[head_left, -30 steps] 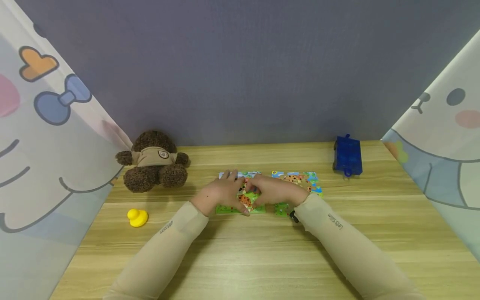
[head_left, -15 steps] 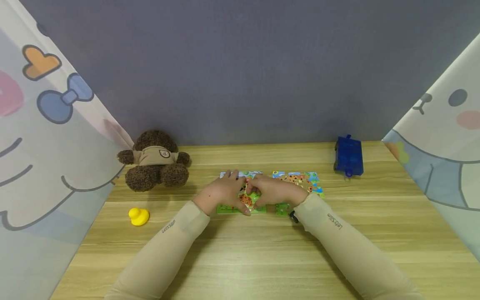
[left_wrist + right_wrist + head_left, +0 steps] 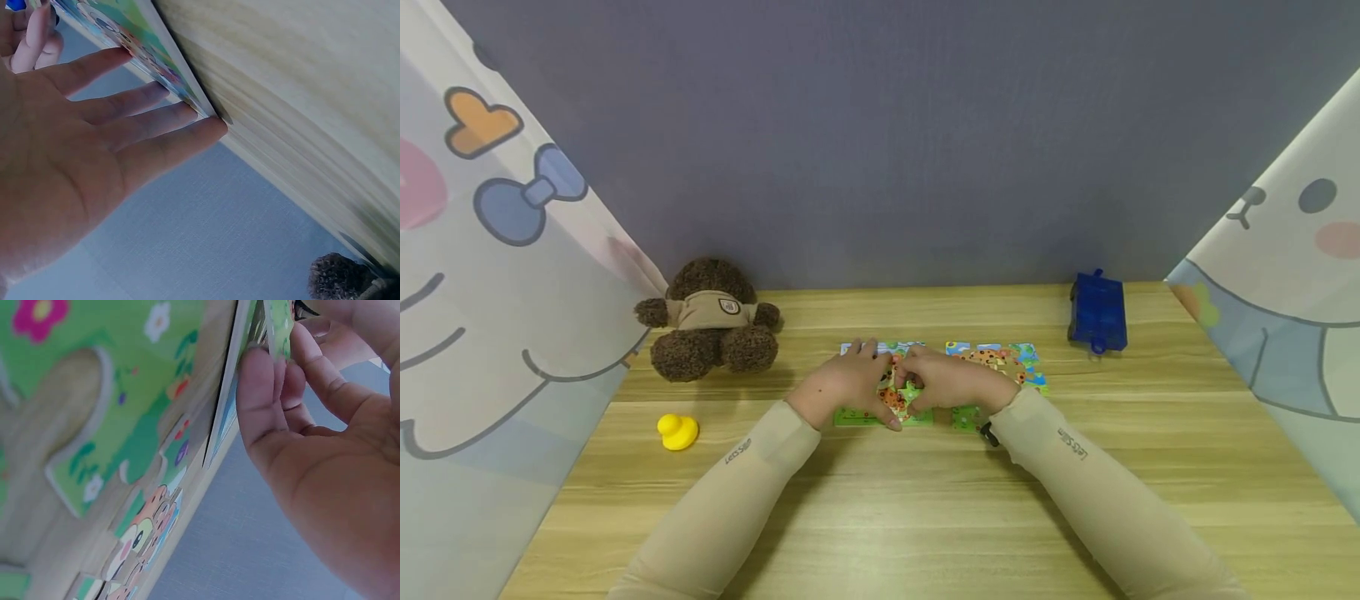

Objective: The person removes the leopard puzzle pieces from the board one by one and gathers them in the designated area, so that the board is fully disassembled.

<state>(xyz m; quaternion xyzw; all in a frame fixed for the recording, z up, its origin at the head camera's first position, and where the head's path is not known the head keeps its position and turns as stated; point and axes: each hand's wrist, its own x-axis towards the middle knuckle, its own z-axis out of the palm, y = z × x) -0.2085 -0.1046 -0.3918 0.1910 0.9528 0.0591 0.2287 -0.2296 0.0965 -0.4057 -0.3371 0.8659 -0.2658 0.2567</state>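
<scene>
A colourful jigsaw board (image 3: pixel 850 419) with a spotted animal picture lies on the table under both hands. My left hand (image 3: pixel 847 383) rests on its left side. In the left wrist view, the straight fingers (image 3: pixel 140 100) touch the board near its edge. Above the board's right part, my right hand (image 3: pixel 951 380) pinches a puzzle piece between thumb and fingers. The right wrist view shows this green puzzle piece (image 3: pixel 279 328) tilted up on edge close to the board; its far part is cut off. Right of the board lie several more puzzle pieces (image 3: pixel 1000 358), partly hidden under the right wrist.
A brown teddy bear (image 3: pixel 707 321) sits at the back left, with a yellow rubber duck (image 3: pixel 678 432) in front of it. A blue toy cart (image 3: pixel 1098 311) stands at the back right. A grey wall panel (image 3: pixel 880 167) closes off the wooden table (image 3: pixel 880 508) behind.
The right hand's fingers have shifted slightly with the piece over the board. My left hand stays in place on it. The head view has moved a little.
</scene>
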